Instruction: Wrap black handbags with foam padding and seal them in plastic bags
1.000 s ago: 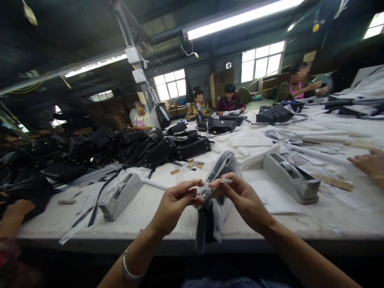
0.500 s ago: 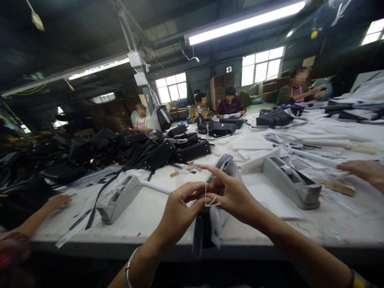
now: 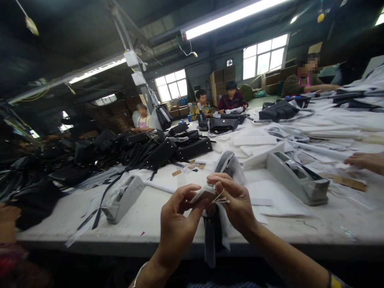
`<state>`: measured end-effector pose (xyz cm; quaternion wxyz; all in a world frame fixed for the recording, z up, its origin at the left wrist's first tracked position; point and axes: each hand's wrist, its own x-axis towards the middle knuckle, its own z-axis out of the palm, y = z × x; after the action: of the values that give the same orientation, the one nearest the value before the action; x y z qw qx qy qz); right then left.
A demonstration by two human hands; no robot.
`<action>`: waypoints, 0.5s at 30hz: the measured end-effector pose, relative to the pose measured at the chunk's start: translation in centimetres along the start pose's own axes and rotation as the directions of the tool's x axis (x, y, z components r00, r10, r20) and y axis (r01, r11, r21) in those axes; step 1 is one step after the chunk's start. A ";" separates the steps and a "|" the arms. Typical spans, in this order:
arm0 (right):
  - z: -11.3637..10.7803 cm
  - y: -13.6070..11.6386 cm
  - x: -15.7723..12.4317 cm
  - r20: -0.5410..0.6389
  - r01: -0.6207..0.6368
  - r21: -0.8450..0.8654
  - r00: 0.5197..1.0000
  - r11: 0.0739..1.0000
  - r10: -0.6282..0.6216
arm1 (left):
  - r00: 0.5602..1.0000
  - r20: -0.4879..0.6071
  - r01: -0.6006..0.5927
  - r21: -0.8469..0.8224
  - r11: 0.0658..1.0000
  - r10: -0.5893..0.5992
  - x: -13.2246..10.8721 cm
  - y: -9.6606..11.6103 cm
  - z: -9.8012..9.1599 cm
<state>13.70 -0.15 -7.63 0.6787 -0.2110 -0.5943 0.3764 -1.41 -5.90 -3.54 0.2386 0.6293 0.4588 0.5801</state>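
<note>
My left hand point(image 3: 176, 214) pinches a small brown-and-white hang tag point(image 3: 209, 193) between thumb and fingers. On the tag's right side, my right hand point(image 3: 240, 200) is closed with fingertips at its top edge, and a thin white string point(image 3: 222, 199) loops out by the thumb. Exactly how the string joins the tag is hidden by my fingers. Behind and below both hands, a dark strap point(image 3: 210, 236) in pale, filmy wrapping hangs over the table's front edge. Its wrapped upper bend point(image 3: 228, 162) rises beyond my right hand.
Grey tape dispensers stand left point(image 3: 124, 200) and right point(image 3: 297, 178) on the white table point(image 3: 144, 222). Black bags point(image 3: 160, 154) are heaped at the back left. White sheets point(image 3: 324, 128) cover the right side. Co-workers' hands show at the left point(image 3: 9, 218) and right point(image 3: 366, 161) edges.
The tag has come into view between my hands, where fingers covered it before. My right fingers have curled in onto it. The co-worker's hand at left has drawn back toward the bags.
</note>
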 end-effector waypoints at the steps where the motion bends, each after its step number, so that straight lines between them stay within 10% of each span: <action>1: -0.1 0.2 -0.1 0.042 -0.027 -0.001 0.999 1.000 0.027 | 0.998 -0.054 -0.029 0.015 0.999 0.030 -0.2 -0.1 -0.1; 7: -2.1 0.5 -0.1 0.472 0.035 -0.055 0.882 0.998 -0.005 | 0.966 -0.092 -0.234 0.082 0.969 0.241 -0.2 0.4 -0.5; 15: -1.4 2.7 -0.7 0.636 0.386 -0.274 0.760 0.881 -0.135 | 0.872 -0.201 -0.406 0.209 0.890 0.446 0.0 2.8 -2.0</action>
<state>14.33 1.25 -10.39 0.4457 -0.1247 -0.8642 0.1975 -2.42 -7.69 -0.81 -0.0050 0.6560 0.3793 0.6525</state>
